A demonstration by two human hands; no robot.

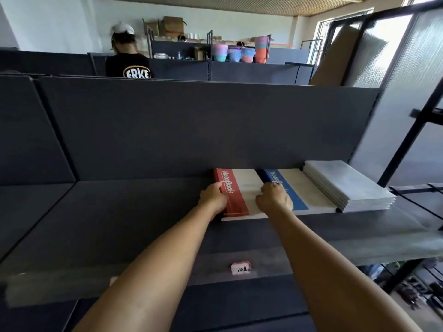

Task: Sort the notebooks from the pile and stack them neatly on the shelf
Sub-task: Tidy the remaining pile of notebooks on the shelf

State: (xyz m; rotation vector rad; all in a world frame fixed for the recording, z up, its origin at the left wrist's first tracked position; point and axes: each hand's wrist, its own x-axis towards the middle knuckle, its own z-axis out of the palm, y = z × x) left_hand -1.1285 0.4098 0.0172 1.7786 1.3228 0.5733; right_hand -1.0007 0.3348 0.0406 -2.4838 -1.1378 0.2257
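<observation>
Red notebook (pixel 236 194) on shelf (pixel 134 212), long axis running away from viewer, just left of blue notebook (pixel 291 190). Left hand (pixel 213 197) curls round its left edge; right hand (pixel 273 200), fingers curled, presses its right side. Both hands flank it equally.

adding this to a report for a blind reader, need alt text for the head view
Both hands, left hand and right hand, grip a red-striped notebook on a dark grey shelf. Right of it lie a blue-striped notebook and a stack of pale grey notebooks.

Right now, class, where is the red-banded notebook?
In the head view, the red-banded notebook lies on the dark shelf, right of centre, beside the blue-banded notebook, between both hands.
</observation>
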